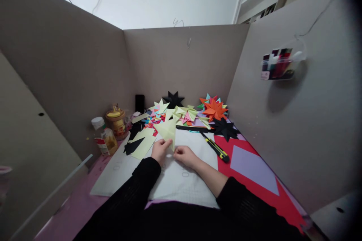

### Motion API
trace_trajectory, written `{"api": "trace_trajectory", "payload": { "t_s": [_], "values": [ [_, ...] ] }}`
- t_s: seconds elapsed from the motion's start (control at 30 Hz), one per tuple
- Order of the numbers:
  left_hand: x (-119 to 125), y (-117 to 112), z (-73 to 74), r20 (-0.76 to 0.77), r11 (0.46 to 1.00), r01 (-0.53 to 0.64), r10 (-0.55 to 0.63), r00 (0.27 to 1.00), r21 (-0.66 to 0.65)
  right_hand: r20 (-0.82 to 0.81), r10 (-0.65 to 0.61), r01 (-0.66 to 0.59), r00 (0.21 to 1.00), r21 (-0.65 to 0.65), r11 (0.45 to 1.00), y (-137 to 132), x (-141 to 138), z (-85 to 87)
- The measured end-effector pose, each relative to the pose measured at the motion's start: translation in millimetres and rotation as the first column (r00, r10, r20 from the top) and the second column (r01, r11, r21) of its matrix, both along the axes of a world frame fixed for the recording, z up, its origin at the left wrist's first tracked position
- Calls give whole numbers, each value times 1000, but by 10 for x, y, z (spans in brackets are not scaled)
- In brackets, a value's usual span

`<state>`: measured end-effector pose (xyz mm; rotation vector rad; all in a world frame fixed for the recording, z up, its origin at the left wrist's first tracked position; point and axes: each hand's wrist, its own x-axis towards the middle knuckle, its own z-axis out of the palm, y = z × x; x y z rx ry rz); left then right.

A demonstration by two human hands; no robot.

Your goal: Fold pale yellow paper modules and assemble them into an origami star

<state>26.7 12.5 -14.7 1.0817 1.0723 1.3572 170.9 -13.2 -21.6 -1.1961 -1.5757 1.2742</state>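
A pale yellow-green sheet of folded paper [167, 130] is held up above the white mat [181, 180]. My left hand [161, 150] is closed on its lower edge, thumb on top. My right hand [183, 155] has its fingers pinched at the paper's lower corner; whether they grip it or only touch it is hard to make out. Left of my hands lie pale green paper strips [143, 148] and a black paper piece [134, 146]. To the right rests a yellow and black utility knife [216, 148].
Folded paper stars, black [173, 99] and orange [215, 110], sit at the back among colourful paper pieces. A bottle [105, 137] and a brown jar [117, 122] stand left. Lilac paper [254, 168] lies on red paper [288, 203] at right. Grey partitions [183, 60] enclose the desk.
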Motion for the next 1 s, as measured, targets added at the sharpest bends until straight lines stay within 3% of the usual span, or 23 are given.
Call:
{"api": "trace_trajectory", "payload": {
  "t_s": [0.17,0.27,0.5,0.73,1.0],
  "values": [
    [-55,53,4,67,996,-85,86,994,-11,-56,-45,47,997,45,998,8,-7,-26],
    [-9,36,-24,56,998,-55,55,997,-9,-123,-68,80,990,95,992,30,-3,-33],
    [91,-32,-45,81,1000,2,-3,997,6,-78,-86,95,993,122,988,46,-44,-51],
    [-26,64,-12,218,966,-259,257,941,-19,-125,-88,96,988,59,994,50,-62,-95],
    [75,-5,54,347,983,-172,184,920,-65,-123,-164,182,979,161,970,65,-70,-100]
  ]
}}
